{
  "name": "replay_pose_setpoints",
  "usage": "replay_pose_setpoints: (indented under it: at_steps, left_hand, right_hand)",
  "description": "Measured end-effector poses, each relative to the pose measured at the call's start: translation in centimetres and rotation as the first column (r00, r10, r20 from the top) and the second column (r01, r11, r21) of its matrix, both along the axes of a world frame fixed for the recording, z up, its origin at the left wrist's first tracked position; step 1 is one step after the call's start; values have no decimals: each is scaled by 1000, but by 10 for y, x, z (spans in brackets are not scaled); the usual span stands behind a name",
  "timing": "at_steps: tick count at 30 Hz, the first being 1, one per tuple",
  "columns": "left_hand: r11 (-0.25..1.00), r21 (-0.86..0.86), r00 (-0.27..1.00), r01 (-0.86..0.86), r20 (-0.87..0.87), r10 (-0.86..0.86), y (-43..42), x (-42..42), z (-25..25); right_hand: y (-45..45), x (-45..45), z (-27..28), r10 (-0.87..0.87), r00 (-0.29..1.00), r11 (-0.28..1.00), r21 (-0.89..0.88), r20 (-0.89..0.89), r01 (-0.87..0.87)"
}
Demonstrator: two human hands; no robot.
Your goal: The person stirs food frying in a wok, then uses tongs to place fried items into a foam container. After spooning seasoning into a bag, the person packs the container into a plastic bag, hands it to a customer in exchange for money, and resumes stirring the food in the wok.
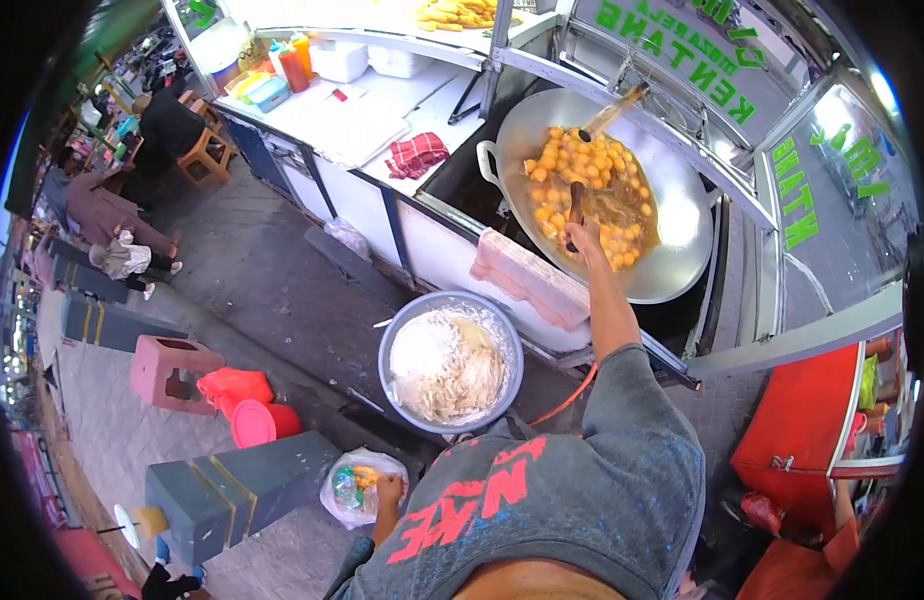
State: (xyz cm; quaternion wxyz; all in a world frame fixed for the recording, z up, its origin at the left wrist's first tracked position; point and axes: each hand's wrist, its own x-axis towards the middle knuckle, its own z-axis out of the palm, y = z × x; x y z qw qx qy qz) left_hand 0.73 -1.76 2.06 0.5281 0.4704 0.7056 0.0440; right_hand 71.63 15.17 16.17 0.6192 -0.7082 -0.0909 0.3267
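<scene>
My right hand [584, 243] is closed around a dark brown utensil [577, 203] that reaches into a large metal wok [682, 235]. Many round golden fritters [612, 160] float in the oil around it. A second tool with a pale wooden handle [617, 108] leans over the wok's far rim. Low on the left, my left hand [389, 490] is curled at the edge of a clear plastic bag [340, 500] with orange and green things inside. What its fingers hold, if anything, is hidden. Between my arms stands a grey basin [386, 372] of white flour and pale dough.
A pink cloth [527, 275] hangs over the cart's front edge. On the counter lie a red checked cloth [417, 156] and sauce bottles [294, 65]. Dark grey blocks [207, 495], a pink stool [172, 372] and a red bucket [266, 424] stand left. Several people are further off.
</scene>
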Motion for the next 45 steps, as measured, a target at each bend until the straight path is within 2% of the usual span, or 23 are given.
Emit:
replay_pose_setpoints:
  at_steps: [2, 4, 5, 8, 11, 14, 15, 18, 20, 22, 23, 26, 27, 28, 31, 34, 36, 37, 38, 39, 41, 44, 45]
  left_hand:
    - [996, 7, 991, -89, 102, 88, 23, 11, -7]
    - [985, 20, 970, -171, 178, 165, 48, 22, -5]
    - [990, 24, 977, -140, 167, 134, 58, 25, -4]
    - [998, 39, 990, -44, 138, 38, 83, 29, -4]
    - [993, 88, 992, 84, 83, -92, 86, 27, -16]
    - [1000, -26, 987, 7, 159, -2, 80, 22, -21]
    - [999, -8, 986, 46, 158, -44, 81, 19, -23]
    - [989, 22, 975, 147, 163, -149, 67, 16, -34]
    - [975, 31, 969, 220, 105, -222, 60, 17, -33]
    - [941, 81, 942, 330, 39, -333, 55, 19, -10]
    - [948, -3, 946, 318, 73, -317, 57, 15, -16]
    - [960, -76, 959, 270, -64, -275, 64, 16, -4]
    - [962, 33, 958, 271, -104, -266, 60, 12, -3]
    - [956, 33, 951, 292, -112, -287, 56, 0, -12]
    - [951, 54, 949, 306, -103, -300, 41, -34, -39]
    - [967, 68, 969, 245, -57, -241, 17, -53, -54]
    - [979, 50, 980, 197, -40, -195, 5, -55, -58]
    - [985, 32, 985, 171, -33, -170, 1, -54, -57]
    - [989, 15, 988, 150, -26, -149, -4, -53, -57]
    - [991, 4, 991, 131, -21, -131, -8, -51, -60]
    - [994, -2, 994, 111, -15, -111, -13, -47, -66]
    - [994, 45, 995, 101, -18, -100, -10, -38, -83]
    - [993, 67, 995, 98, -19, -97, -7, -34, -90]
  right_hand:
    - [-1, 2, -1, 8, 999, 997, 75, 36, -11]
    - [-21, -15, 27, 50, 994, 997, 53, 99, -56]
    - [-31, -26, 41, 70, 988, 996, 44, 136, -77]
    - [-56, -52, 38, 150, 895, 979, -188, 421, -75]
    - [-85, -78, 26, 215, 513, 945, -310, 831, 106]
    - [-138, -137, 88, 411, 554, 843, -533, 724, 72]
    - [-158, -138, 74, 484, 530, 783, -615, 697, 93]
    - [-210, -163, 94, 540, 526, 673, -712, 657, 198]
    - [-234, -157, 97, 553, 471, 644, -711, 688, 281]
    - [-252, -143, 104, 560, 409, 622, -692, 720, 366]
    - [-259, -130, 106, 558, 403, 607, -688, 725, 398]
    - [-270, -78, 113, 572, 348, 537, -660, 743, 526]
    - [-271, -63, 119, 571, 341, 528, -652, 747, 544]
    - [-270, -48, 124, 568, 334, 520, -643, 752, 562]
    - [-258, 5, 116, 581, 384, 482, -683, 718, 549]
    - [-221, 19, 103, 517, 679, 419, -846, 521, 331]
    - [-185, 6, 98, 443, 751, 519, -823, 490, 232]
    - [-169, 31, 43, 340, 707, 665, -690, 621, 286]
    - [-145, 50, -10, 264, 723, 761, -599, 638, 251]
    - [-128, 62, -38, 187, 741, 841, -495, 645, 219]
    - [-80, 41, -30, 146, 874, 846, -516, 464, 132]
    - [-30, 16, -2, -24, 998, 978, -206, 66, 37]
    - [-23, 12, 3, -15, 999, 991, -136, 40, 20]
